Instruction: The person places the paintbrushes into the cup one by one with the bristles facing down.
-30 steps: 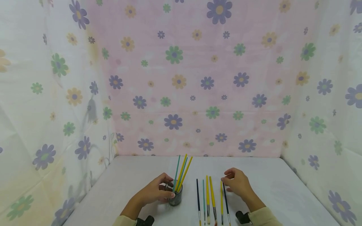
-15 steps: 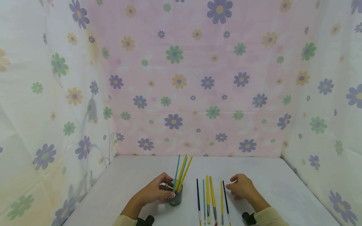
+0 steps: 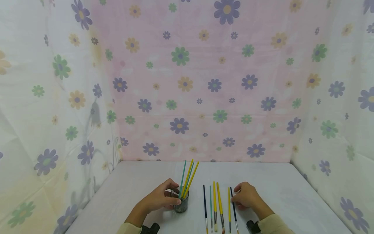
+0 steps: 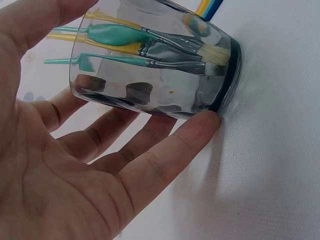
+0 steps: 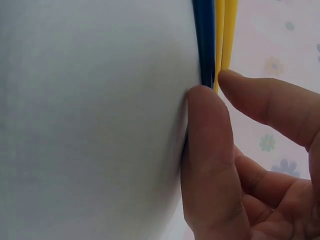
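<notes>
In the head view my left hand [image 3: 159, 198] curls round a clear glass [image 3: 181, 207] standing on the table. Several paintbrushes [image 3: 192, 178] lean in it, green and yellow handles upward. The left wrist view shows their bristles [image 4: 214, 52] down near the glass's dark-looking base. My right hand [image 3: 246, 196] is at the upper part of a dark blue paintbrush [image 3: 234, 211], the rightmost of a row lying on the table. In the right wrist view its fingertips are on either side of that dark blue handle [image 5: 205, 45]; the contact is partly hidden.
Left of that brush lie a yellow brush [image 3: 229, 208], two thicker yellow brushes [image 3: 214, 198], a thin green brush [image 3: 210, 204] and another dark brush [image 3: 205, 201]. The white table [image 3: 140, 172] has flowered cloth [image 3: 201, 130] behind it and at both sides.
My right hand drew a little right of the dark blue paintbrush, then came back left and down to it, fingertips closer together. My left hand and the glass have stayed in place.
</notes>
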The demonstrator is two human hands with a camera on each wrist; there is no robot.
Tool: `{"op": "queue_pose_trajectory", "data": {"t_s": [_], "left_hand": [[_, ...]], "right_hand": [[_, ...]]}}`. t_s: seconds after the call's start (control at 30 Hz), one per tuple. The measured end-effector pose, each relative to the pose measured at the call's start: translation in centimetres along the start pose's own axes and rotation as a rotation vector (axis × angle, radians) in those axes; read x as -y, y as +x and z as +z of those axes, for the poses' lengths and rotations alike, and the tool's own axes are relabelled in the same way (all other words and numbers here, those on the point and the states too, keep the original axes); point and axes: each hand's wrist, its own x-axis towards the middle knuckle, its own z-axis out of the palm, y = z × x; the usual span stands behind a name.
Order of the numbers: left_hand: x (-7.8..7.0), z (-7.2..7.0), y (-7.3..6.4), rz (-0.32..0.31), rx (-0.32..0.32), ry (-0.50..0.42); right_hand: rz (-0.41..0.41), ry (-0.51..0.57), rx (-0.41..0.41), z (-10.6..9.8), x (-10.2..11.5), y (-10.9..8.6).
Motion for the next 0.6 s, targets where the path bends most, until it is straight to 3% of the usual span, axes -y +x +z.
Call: {"op": "queue_pose_trajectory", "data": {"t_s": [0.6], "left_hand": [[-0.26,0.16,0.10,-0.002,0.001,-0.004]], "right_hand": [[-0.056,-0.134,-0.012,0.54,0.75,-0.62]]}}
